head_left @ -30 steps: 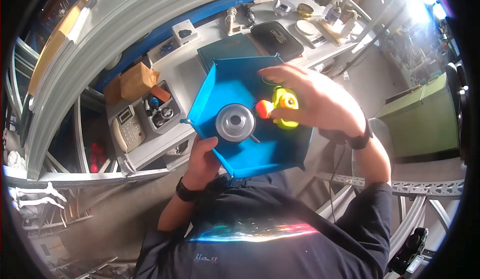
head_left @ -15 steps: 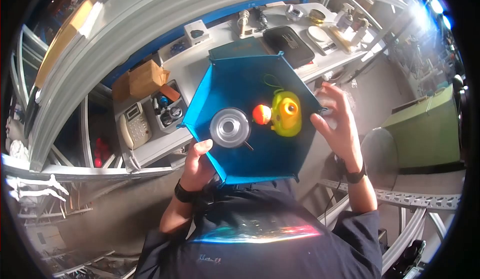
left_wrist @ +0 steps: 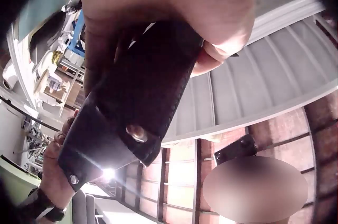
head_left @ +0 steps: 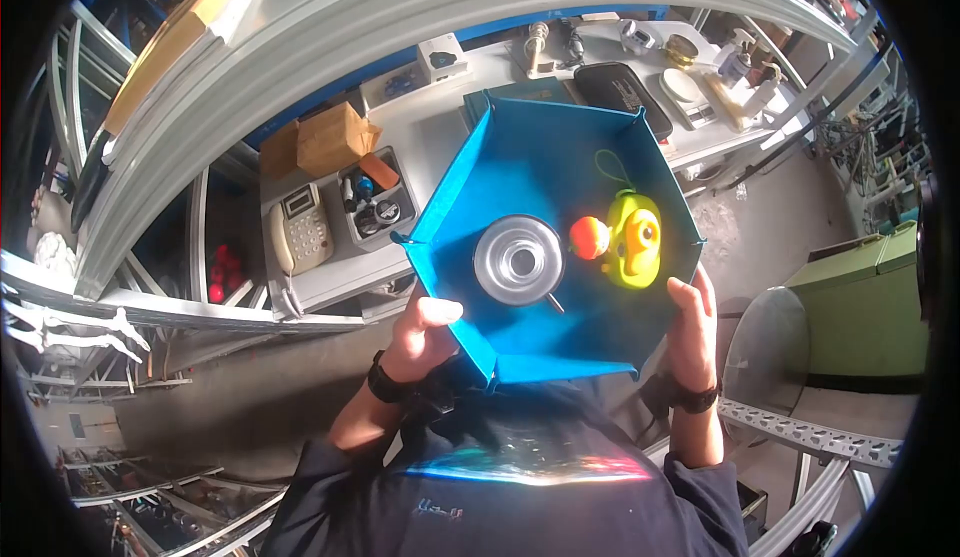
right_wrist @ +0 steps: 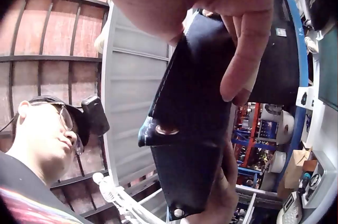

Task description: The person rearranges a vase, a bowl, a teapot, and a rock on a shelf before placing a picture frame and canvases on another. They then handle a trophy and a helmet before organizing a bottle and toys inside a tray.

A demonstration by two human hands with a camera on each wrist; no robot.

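Observation:
A blue six-sided tray (head_left: 540,347) is held up in front of the body. My left hand (head_left: 420,337) grips its lower left wall, thumb over the rim. At the lower right wall my right hand (head_left: 692,332) holds the tray, its fingers partly hidden. Inside lie a clear round container (head_left: 495,262), an orange-red ball (head_left: 590,238) and a yellow-green toy camera (head_left: 634,257) with a loop cord. In the left wrist view the hand (left_wrist: 174,2) curls round the dark tray wall (left_wrist: 142,87); the right wrist view shows the hand (right_wrist: 227,18) on another wall (right_wrist: 193,92).
Behind the tray, a white table (head_left: 430,122) carries a telephone (head_left: 301,232), a grey organizer box (head_left: 398,202), a brown paper bag (head_left: 332,142), a black case (head_left: 625,97) and a scale (head_left: 688,92). A green box (head_left: 860,307) stands at the right.
My right hand has moved off the toy camera, out past the right wall, and now holds the tray there. The toy camera rests in the tray. The view has shifted, placing the tray farther right.

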